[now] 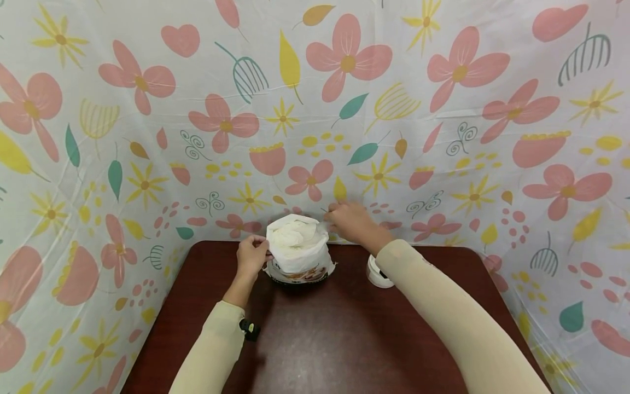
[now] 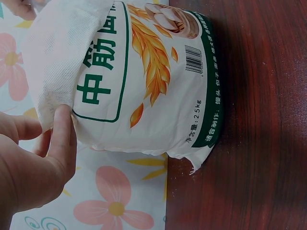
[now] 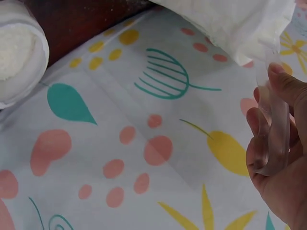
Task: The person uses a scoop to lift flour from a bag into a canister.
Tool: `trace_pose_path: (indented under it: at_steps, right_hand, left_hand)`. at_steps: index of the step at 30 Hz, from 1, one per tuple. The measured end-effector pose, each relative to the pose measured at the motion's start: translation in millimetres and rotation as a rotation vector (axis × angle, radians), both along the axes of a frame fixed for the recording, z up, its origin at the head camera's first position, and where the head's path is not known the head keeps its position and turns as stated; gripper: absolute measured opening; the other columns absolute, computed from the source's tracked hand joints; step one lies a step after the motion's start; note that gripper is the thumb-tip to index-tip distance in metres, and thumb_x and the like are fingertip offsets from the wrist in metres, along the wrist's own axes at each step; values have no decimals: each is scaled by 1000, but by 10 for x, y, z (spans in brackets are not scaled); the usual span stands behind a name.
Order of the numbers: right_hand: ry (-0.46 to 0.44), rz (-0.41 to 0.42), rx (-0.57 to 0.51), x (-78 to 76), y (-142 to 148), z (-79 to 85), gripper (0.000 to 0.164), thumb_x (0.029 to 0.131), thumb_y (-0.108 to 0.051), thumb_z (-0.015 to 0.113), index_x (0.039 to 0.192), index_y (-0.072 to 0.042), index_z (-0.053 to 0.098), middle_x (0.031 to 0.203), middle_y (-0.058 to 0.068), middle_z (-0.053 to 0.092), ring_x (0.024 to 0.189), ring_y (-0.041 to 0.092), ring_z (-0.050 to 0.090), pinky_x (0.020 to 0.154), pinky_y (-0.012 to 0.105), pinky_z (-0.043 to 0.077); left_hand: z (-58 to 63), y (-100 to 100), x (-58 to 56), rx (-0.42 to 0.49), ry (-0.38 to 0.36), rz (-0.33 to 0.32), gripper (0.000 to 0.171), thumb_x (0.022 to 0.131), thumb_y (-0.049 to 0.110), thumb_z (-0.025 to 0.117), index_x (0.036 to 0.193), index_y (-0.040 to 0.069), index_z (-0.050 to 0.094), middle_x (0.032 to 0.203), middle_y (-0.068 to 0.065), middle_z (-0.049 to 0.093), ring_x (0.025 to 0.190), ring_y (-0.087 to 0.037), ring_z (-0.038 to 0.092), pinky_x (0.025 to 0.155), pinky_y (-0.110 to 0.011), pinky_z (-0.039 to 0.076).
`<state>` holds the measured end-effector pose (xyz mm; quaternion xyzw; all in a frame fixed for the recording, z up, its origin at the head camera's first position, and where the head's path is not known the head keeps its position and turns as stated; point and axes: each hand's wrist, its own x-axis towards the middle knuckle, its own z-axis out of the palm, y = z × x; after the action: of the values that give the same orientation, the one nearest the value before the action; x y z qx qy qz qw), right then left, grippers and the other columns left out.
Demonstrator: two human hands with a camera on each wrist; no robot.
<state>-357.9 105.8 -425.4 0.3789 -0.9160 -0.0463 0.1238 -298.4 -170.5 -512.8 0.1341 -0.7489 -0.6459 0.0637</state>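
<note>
A white woven flour bag (image 1: 305, 261) stands at the table's far edge with its top rolled down, white flour (image 1: 294, 235) visible inside. Wheat ears, green lettering and a barcode mark its side (image 2: 158, 110) in the left wrist view. My left hand (image 1: 252, 255) pinches the folded rim on the bag's left side between thumb and fingers. Over on the right side, my right hand (image 1: 352, 220) grips a clear plastic utensil by its handle (image 3: 277, 127). The utensil's far end reaches to the bag's mouth and is hidden.
Right of the bag is a round white tub (image 1: 376, 272), partly covered by my right sleeve; white powder (image 3: 17, 50) fills its inside. The dark red-brown table (image 1: 320, 334) meets a flower-patterned cloth (image 1: 305, 137) behind and at the sides.
</note>
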Motion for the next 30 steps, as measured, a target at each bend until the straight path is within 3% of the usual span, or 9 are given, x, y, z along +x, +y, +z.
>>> trace_pose_path:
  at_steps: [6,17,25,30]
  right_hand:
    - [11,27,-78,25,20,-83,15,89,-22,83,102,-17,79,96,5,69,91,31,66,73,45,59]
    - [-51,5,-217,54,30,-291,29,90,-21,82,118,-16,78,108,5,71,96,28,67,81,42,61]
    - [-18,15,-245,63,-22,-383,28,90,-23,81,117,-16,78,110,5,73,97,27,68,86,41,62]
    - [-27,13,-241,77,-30,-386,27,92,-25,80,117,-16,77,110,5,72,98,27,68,88,39,62]
  left_hand:
    - [2,2,7,-7,3,-7,21,101,8,60,115,-7,66,91,-14,63,65,-11,68,83,-51,67]
    - [-14,-5,-7,-20,6,6,20,101,8,60,113,-6,66,92,-14,63,66,-11,69,77,-44,68]
    - [-4,-3,-8,-18,7,12,20,100,8,60,112,-6,67,91,-14,63,66,-11,68,80,-49,68]
    - [2,7,-9,-6,-4,8,20,100,8,60,113,-7,66,91,-14,63,66,-11,68,77,-44,69]
